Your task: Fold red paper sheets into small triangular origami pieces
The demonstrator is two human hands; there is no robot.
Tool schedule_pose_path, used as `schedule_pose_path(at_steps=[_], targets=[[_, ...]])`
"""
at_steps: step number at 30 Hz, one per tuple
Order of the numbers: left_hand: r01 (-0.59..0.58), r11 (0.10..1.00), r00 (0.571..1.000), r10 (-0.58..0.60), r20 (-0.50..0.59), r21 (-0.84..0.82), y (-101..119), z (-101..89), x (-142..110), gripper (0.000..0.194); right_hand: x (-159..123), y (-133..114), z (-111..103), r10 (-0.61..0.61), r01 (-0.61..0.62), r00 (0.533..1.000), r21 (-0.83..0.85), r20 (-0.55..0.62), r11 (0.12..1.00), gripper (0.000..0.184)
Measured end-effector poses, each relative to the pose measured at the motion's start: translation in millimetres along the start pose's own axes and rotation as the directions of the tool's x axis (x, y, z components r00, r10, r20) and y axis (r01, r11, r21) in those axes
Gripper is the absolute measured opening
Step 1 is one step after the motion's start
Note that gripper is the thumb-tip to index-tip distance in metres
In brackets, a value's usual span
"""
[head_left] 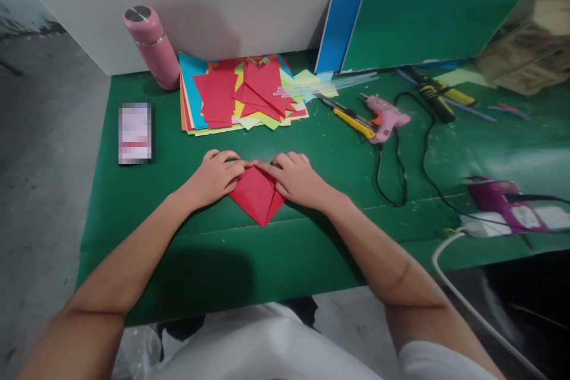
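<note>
A sheet of red paper (258,195), folded into a kite shape with a point towards me, lies on the green table. My left hand (219,173) is at its upper left edge, fingers curled and pressed on it. On the upper right edge rests my right hand (297,178), its index finger stretched to the top corner and the others bent. Both index fingertips meet at that top corner. My thumbs are partly hidden, and the paper's underside is out of sight.
Behind lie stacked coloured papers (218,98) and a pink flask (154,50). Rightward are clear glue sticks (329,84), a yellow cutter (354,123), a pink glue gun (386,119) with its cord, and a purple-and-white power strip (512,208). A blurred-out flat object (135,133) sits left.
</note>
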State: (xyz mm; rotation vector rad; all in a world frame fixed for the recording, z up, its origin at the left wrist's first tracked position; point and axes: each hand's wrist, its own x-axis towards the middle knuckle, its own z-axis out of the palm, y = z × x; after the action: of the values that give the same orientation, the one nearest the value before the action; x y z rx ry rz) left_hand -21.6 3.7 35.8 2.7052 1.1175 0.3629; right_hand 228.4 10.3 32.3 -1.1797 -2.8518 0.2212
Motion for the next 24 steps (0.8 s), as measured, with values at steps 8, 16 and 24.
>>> schedule_pose_path(at_steps=[8, 16, 24], targets=[[0.014, 0.999, 0.983, -0.019, -0.182, -0.032, 6, -6.1, -1, 0.03, 0, 0, 1, 0.015, -0.015, 1.0, -0.003, 0.002, 1.0, 0.058], [0.091, 0.996, 0.947, -0.084, -0.311, 0.006, -2, -3.6, 0, 0.048, 0, 1, 2, 0.01, -0.01, 1.0, -0.015, 0.004, 1.0, 0.058], [0.213, 0.974, 0.948, -0.225, -0.226, -0.076, 1, 4.1, 1, 0.031, 1, 1, 2, 0.015, -0.015, 1.0, -0.014, 0.01, 1.0, 0.057]])
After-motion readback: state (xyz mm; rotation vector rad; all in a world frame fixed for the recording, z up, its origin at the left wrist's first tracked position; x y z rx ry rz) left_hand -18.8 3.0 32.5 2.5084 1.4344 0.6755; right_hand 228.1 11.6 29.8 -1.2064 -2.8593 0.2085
